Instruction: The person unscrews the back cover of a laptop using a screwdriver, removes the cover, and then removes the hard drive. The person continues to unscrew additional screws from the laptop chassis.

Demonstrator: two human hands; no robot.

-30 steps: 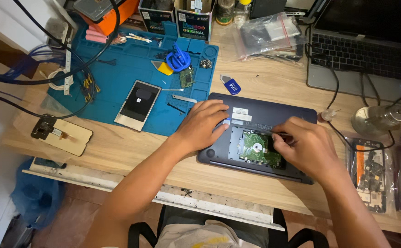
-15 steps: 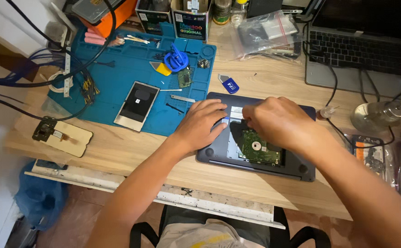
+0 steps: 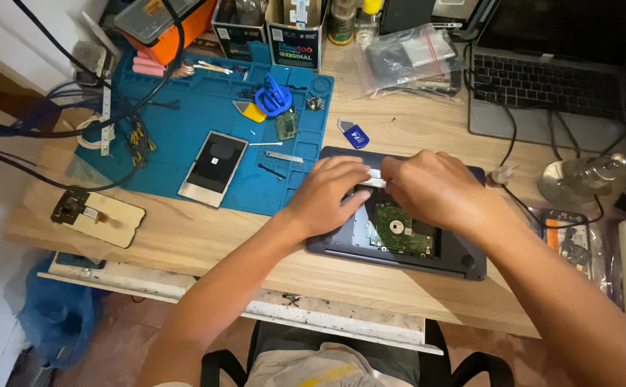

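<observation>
A dark upturned laptop base (image 3: 399, 259) lies on the wooden table, its bay showing a hard drive (image 3: 401, 229) with a green circuit board. My left hand (image 3: 327, 193) rests on the laptop's left part, fingers bent over its upper edge. My right hand (image 3: 431, 188) sits just right of it, above the drive. The fingertips of both hands meet on a small silver strip (image 3: 372, 183) at the bay's top edge; whether they pinch it is hard to tell.
A blue work mat (image 3: 205, 143) at the left carries a phone (image 3: 212, 166), small tools and parts. A blue pick (image 3: 354, 135) lies beyond the laptop. A second laptop (image 3: 542, 86), cables, a glass flask (image 3: 578, 179) and boxes crowd the back and right.
My right hand moved left and up, from the drive's right side to the bay's top edge, next to my left hand. My left hand stayed on the laptop.
</observation>
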